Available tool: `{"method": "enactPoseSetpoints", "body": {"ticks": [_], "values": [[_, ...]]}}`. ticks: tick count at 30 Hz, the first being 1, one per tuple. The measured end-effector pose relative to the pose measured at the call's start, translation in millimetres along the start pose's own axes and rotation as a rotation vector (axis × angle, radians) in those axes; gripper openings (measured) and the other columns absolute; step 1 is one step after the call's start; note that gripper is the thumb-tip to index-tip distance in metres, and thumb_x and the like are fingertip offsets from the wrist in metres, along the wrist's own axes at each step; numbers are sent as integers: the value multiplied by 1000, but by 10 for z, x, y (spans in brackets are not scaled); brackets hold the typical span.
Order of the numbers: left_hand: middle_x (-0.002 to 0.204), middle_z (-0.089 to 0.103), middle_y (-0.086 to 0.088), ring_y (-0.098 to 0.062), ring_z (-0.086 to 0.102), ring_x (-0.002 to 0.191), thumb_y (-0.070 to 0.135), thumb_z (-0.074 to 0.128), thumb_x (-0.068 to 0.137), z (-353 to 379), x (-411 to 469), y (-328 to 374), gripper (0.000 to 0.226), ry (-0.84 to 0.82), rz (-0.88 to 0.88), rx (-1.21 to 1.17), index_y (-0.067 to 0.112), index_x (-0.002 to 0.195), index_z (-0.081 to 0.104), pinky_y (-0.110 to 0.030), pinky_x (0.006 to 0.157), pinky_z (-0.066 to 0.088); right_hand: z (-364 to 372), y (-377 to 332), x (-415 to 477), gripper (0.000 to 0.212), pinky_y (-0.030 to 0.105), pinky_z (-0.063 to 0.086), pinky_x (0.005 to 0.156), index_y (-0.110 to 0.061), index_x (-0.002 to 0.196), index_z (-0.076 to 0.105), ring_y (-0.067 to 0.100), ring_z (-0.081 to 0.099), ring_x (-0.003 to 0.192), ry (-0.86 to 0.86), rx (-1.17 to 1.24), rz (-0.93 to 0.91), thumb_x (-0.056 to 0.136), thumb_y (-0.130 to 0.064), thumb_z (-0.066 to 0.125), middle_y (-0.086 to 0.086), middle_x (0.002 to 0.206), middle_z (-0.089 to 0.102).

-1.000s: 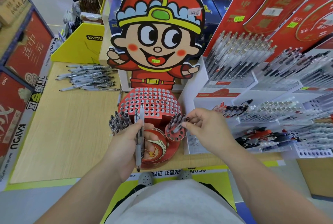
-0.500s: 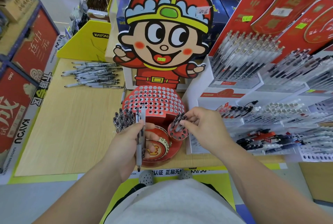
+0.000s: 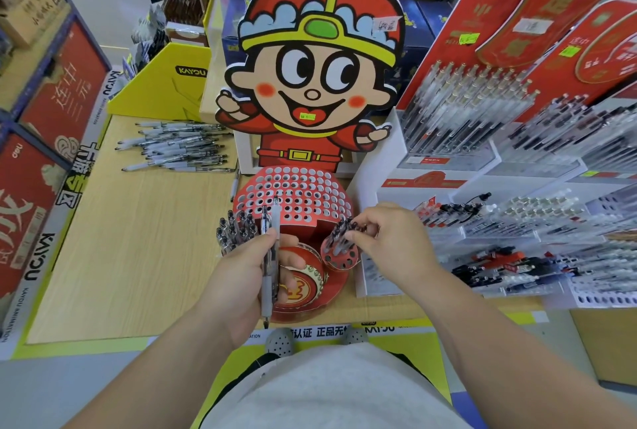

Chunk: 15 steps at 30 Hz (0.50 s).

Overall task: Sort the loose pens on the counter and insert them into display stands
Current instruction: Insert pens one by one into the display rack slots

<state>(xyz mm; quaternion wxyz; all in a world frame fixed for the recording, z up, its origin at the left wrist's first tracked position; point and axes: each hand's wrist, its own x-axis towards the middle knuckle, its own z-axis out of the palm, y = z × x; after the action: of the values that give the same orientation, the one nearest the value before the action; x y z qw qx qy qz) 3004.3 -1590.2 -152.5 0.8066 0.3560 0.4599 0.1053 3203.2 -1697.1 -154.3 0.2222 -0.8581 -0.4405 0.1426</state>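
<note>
Where the left hand (image 3: pixel 238 277) sits: before the red display stand (image 3: pixel 293 194), fingers clenched round two upright pens (image 3: pixel 270 218).
Right hand (image 3: pixel 393 242): at the stand's right cup (image 3: pixel 339 258), pinching, it seems, one pen (image 3: pixel 339 232).
Loose pens (image 3: pixel 175 149): on counter (image 3: pixel 138 239), behind-left of stand.
Cartoon cutout (image 3: pixel 310 66): just behind stand.

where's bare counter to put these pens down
The wooden counter is bare between the loose pen pile, the red stand and the near yellow edge. Crowded: the stand itself and the pen racks on its right.
</note>
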Motion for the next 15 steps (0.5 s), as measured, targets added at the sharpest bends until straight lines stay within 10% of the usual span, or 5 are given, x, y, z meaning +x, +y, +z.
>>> {"method": "enactPoseSetpoints", "body": {"ticks": [15], "values": [[84, 69, -15, -21, 55, 57, 30, 46, 105, 7, -65, -18, 35, -57, 6, 9, 4, 112, 69, -30, 48, 41, 86, -52, -24, 28, 26, 36, 66, -23, 110, 74, 22, 60, 83, -91, -210, -27, 88, -40, 74, -7, 94, 43]]}}
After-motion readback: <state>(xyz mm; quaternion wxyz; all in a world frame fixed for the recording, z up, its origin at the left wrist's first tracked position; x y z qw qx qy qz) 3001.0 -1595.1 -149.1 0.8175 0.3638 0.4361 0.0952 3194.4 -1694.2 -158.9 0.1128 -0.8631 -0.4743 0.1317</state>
